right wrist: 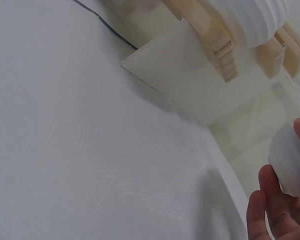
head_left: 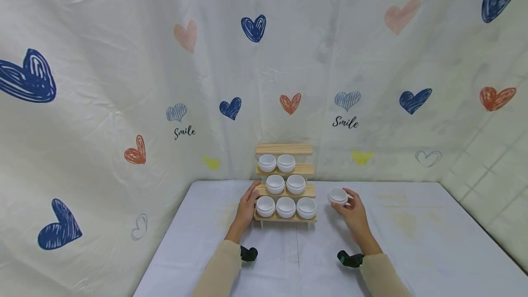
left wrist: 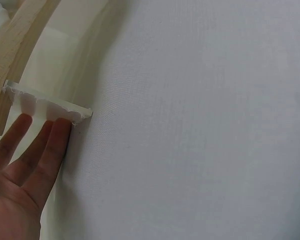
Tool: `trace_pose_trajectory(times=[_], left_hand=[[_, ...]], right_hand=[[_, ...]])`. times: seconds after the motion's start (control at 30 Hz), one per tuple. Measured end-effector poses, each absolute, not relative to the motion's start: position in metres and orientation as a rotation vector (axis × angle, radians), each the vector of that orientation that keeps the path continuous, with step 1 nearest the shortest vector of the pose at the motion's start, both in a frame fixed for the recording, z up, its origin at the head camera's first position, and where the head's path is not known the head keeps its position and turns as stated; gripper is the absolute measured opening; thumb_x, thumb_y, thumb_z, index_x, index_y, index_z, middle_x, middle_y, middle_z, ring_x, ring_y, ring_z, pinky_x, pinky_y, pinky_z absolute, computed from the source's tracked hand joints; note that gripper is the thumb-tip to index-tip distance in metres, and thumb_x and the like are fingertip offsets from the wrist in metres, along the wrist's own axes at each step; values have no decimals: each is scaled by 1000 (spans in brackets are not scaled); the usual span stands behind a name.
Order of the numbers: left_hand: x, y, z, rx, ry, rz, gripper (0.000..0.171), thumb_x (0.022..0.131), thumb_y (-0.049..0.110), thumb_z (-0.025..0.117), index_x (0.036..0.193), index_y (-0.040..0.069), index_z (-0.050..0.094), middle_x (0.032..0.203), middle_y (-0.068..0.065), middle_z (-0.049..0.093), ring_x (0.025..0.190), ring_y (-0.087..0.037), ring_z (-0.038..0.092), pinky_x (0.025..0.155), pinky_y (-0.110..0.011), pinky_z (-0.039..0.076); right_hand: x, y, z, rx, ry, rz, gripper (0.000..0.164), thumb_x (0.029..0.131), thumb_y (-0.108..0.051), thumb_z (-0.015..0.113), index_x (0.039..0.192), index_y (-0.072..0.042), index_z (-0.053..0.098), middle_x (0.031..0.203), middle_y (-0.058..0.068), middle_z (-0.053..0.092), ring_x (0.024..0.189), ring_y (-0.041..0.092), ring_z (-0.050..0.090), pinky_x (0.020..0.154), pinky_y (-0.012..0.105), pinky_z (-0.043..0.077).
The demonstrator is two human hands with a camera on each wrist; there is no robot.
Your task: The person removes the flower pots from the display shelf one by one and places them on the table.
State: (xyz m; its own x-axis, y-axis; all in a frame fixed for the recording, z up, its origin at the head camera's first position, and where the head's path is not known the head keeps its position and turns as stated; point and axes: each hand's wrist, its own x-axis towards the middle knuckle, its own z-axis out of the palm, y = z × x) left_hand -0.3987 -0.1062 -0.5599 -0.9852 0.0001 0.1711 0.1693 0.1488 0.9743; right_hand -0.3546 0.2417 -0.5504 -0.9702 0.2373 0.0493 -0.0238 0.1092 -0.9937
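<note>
A tiered wooden stand (head_left: 284, 149) with pale slatted shelves stands on the cloth-covered table. Its lowest shelf bears three small white bowls (head_left: 286, 207); two sit on each of the two shelves above. My left hand (head_left: 245, 207) is at the stand's left side. Straight fingers (left wrist: 52, 145) touch its translucent side panel (left wrist: 49, 105) in the left wrist view, where the thumb is out of sight. To the right of the stand, my right hand (head_left: 354, 214) holds another white bowl (head_left: 337, 195) between thumb and fingers, apart from the shelves. Its outside looks ribbed in the right wrist view.
A white cloth (head_left: 412, 237) covers the table, with faint yellowish marks on the right. Behind the stand hangs a white curtain (head_left: 313, 68) printed with hearts. Dark wrist devices (head_left: 350, 259) are worn at both wrists.
</note>
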Motion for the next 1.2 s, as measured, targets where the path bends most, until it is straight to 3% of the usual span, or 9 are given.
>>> trace_pose_trajectory(times=[0.33,0.57,0.8,1.03,1.2], left_hand=[[-402,-107,-561,-180,-2282,-1965,48,109,40,45,153,22,49,138,-10,64,116,-13,60,97,-28,46],[-402,-107,-560,-190,-2270,-1989,46,109,37,46,153,22,49,132,-15,67,116,-21,62,92,-27,47],[-402,-110,-555,-211,-2295,-2036,46,110,29,46,155,17,47,133,-16,66,117,-21,61,96,-30,46],[-401,-107,-560,-184,-2282,-1987,46,109,39,46,153,26,49,133,-13,66,121,-22,60,99,-32,45],[-401,-107,-562,-172,-2283,-1975,47,108,42,46,153,27,49,143,-9,62,124,-21,58,108,-41,42]], right_hand=[[-370,247,-558,-312,-2245,1932,77,94,-17,76,157,-12,31,147,22,48,100,6,54,75,16,54],[-376,249,-557,-299,-2258,1938,78,94,-16,76,157,-12,31,145,23,48,94,4,56,74,17,55],[-382,247,-560,-305,-2289,1898,77,94,-14,75,156,-8,32,139,25,51,85,1,58,72,18,56],[-390,251,-565,-295,-2297,1905,78,95,-17,75,157,-7,30,140,25,50,92,4,58,75,20,57],[-393,252,-565,-287,-2316,1891,78,94,-18,75,157,-6,30,142,27,51,96,7,60,76,19,57]])
